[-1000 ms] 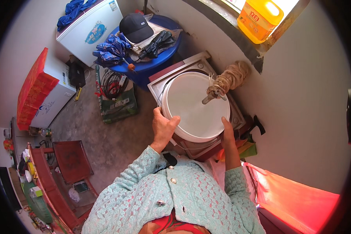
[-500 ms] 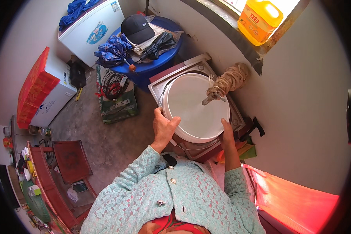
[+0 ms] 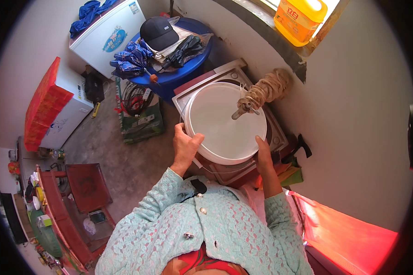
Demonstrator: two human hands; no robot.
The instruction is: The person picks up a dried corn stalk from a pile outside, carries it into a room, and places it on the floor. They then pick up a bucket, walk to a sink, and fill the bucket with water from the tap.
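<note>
A round white plastic bucket point(image 3: 222, 123) with a flat pale top stands before me, above a stove-like steel-topped unit point(image 3: 182, 98). A thin wire handle hangs along its near side. My left hand point(image 3: 185, 145) is closed on the bucket's left side, thumb on the rim. My right hand point(image 3: 263, 155) grips the near right side, thumb up against the rim and the other fingers hidden. Over the far right of the top lies a thick bundle of tan rope point(image 3: 266, 91) wound around a rod, whose end points toward the middle.
A blue tub point(image 3: 188, 68) beyond holds a black cap point(image 3: 159, 33), a folded umbrella and bags. A cable coil point(image 3: 136, 98) sits on a green package at left. The wall and a window ledge with a yellow jug point(image 3: 299, 23) bound the right. A black-handled object point(image 3: 304, 145) sticks out near my right hand.
The whole view has shifted slightly, bucket and surroundings together. Both hands keep the same hold on the bucket.
</note>
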